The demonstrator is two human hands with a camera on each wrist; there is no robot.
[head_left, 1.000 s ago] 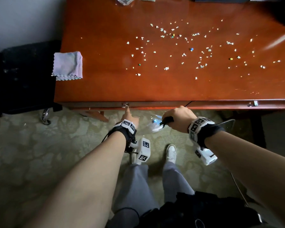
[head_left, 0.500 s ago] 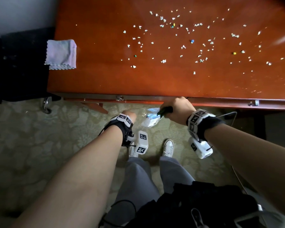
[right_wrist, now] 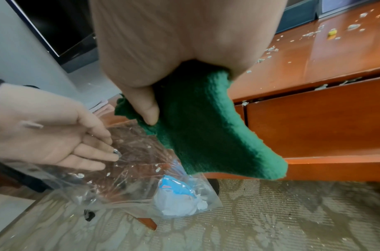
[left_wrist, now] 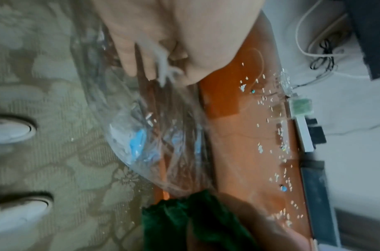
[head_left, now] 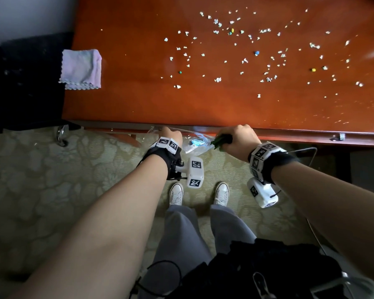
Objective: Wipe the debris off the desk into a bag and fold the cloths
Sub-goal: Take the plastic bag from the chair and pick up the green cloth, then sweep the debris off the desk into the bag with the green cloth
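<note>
Small white and coloured debris [head_left: 246,61] is scattered over the middle and right of the red-brown desk [head_left: 138,100]. A folded lilac cloth [head_left: 81,69] lies on the desk's left end. Just below the front edge, my left hand [head_left: 171,134] holds the rim of a clear plastic bag [head_left: 195,143] between thumb and fingers [right_wrist: 111,149]. The bag [right_wrist: 141,169] hangs open against the drawer front, with blue and white scraps in its bottom. To its right, my right hand [head_left: 238,139] grips a bunched green cloth [right_wrist: 206,127], which hangs beside the bag's mouth.
A black chair [head_left: 26,83] stands left of the desk. My white shoes [head_left: 176,194] are on patterned carpet under the hands. A metal drawer handle [head_left: 337,137] sticks out at the front right. Dark boxes and cables [left_wrist: 313,51] sit behind the desk.
My left hand left the drawer knob, took the bag's rim and rose to the desk edge. My right hand rose too, still holding the green cloth.
</note>
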